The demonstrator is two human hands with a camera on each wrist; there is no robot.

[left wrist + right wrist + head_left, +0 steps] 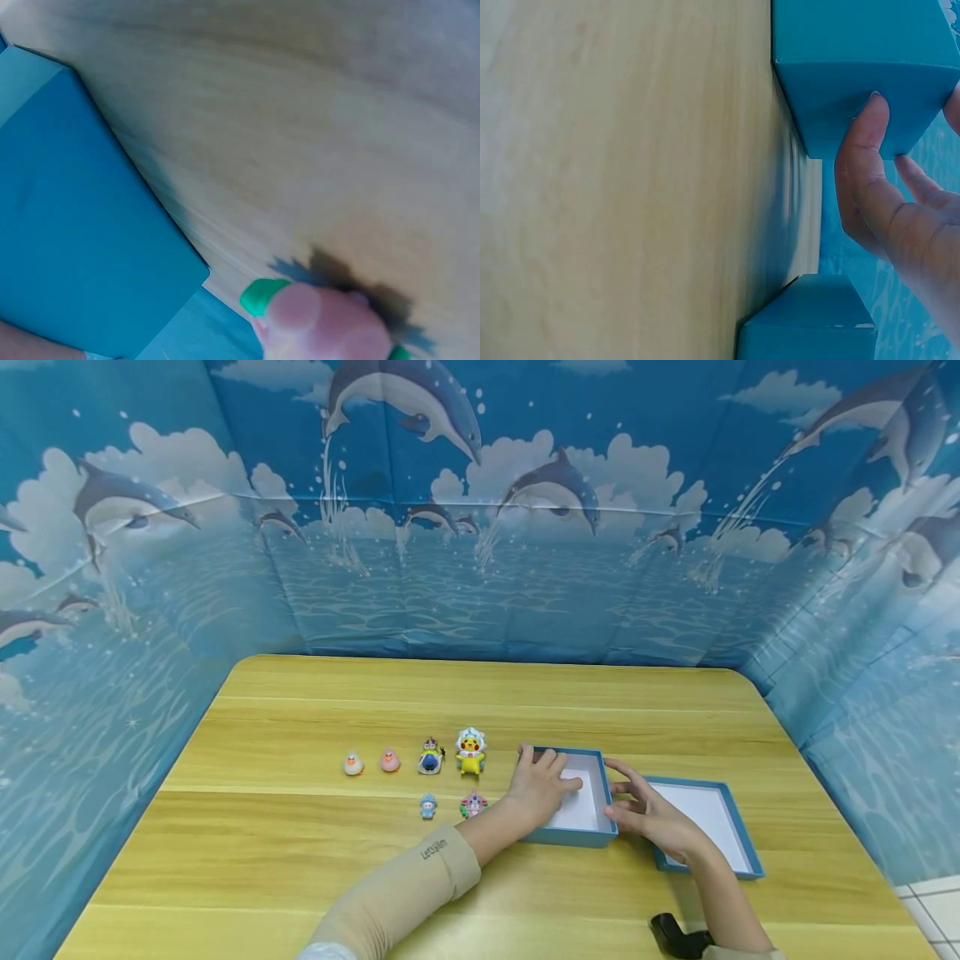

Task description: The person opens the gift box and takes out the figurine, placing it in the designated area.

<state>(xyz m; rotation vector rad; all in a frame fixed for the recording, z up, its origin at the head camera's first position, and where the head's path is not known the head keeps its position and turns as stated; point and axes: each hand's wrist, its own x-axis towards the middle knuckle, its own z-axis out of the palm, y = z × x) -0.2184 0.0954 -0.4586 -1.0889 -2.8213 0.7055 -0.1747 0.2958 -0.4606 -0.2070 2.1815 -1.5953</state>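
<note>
A blue box [570, 835] with a white inside stands uncovered on the table. My left hand [538, 789] reaches over its left side with fingers spread, some above the inside and one at the far left corner. Just a bit of skin [34, 345] shows in the left wrist view, so its contact is hidden. From the other side, my right hand [656, 818] touches the box's right wall with fingers only slightly bent. The right wrist view shows these fingers [866, 142] against the blue wall [840, 90]. Beside my left forearm sits a pink figurine with green parts [473, 804].
A matching shallow lid [708, 822] lies right of the box. Left of the box stand a yellow figurine in a white hat [471, 752], a crowned figurine [431, 757], a pink duck [390, 761], a white duck [353, 764] and a small blue figurine [428, 807]. A black object [675, 937] lies near my right forearm.
</note>
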